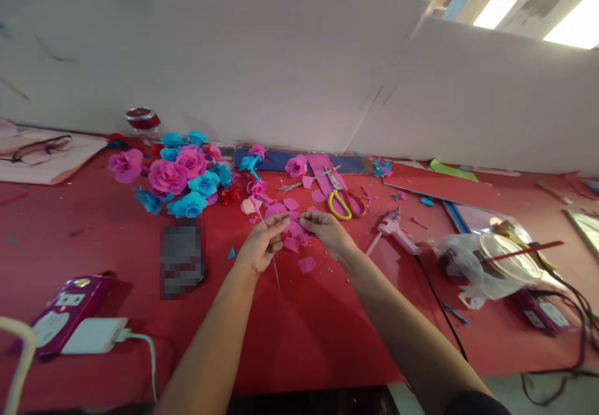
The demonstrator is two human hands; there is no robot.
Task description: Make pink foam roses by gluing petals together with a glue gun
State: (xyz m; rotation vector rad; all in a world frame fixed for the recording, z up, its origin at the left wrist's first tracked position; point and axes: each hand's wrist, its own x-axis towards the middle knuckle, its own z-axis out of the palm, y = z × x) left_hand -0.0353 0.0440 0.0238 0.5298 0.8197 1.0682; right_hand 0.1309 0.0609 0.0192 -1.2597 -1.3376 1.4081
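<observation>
My left hand (262, 243) is closed in a pinch around a thin wire stem (277, 273). The wire's lower end sticks out below the fingers, and a bit of pink paper (256, 206) shows at its upper end. Close beside it, my right hand (328, 234) pinches with thumb and forefinger; whatever sits between those fingertips is too small to make out. Loose pink paper petals (294, 243) lie under and behind both hands. Scissors with yellow and orange handles (340, 205) rest just beyond the right hand, near a pink paper strip (322, 171).
Pink and blue paper roses (168, 176) are bunched at the left behind a blurred dark object (181, 259). A pink glue gun (397, 231) lies right of my right hand, its cord trailing forward. Farther right is a lidded container in a plastic bag (508, 256). A purple power strip (75, 306) sits front left.
</observation>
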